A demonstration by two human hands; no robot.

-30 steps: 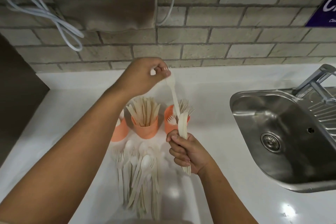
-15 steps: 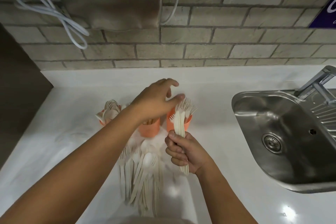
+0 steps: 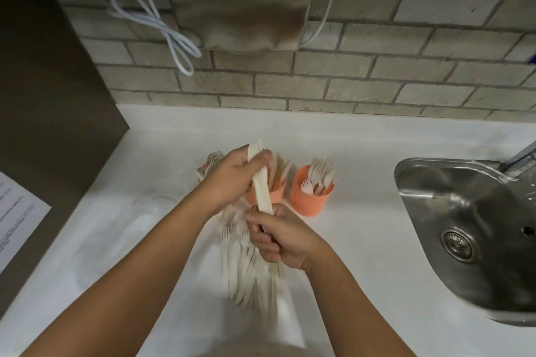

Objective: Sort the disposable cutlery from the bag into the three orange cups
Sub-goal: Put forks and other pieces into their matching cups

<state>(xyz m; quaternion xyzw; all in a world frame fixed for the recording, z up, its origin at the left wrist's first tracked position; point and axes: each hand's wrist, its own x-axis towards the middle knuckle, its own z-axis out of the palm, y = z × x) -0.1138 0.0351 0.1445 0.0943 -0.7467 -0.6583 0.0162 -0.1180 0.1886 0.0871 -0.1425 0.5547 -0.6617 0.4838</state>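
While a loose heap of pale cutlery (image 3: 246, 278) lies fanned on the glossy white counter (image 3: 362, 284) nearest the viewer, the right hand (image 3: 280, 239) is curled round the lower end of a flat, matte, cream-coloured bundle (image 3: 262, 188) (knives, I judge, though blur hides their edges). The left hand (image 3: 232, 180) pinches its upper end, apparently to square the stack or peel one piece free before dropping it. Just beyond, the middle orange cup (image 3: 277, 194) holds similar straight blades, half hidden behind the bundle. The right orange cup (image 3: 310, 200) bristles with forks, tines up, and the left orange cup (image 3: 200, 178) shows little beyond spoon bowls past the left knuckles. A steel sink (image 3: 435, 177) sits to the right, with rough brick and a brushed-metal dispenser (image 3: 237, 3) behind.
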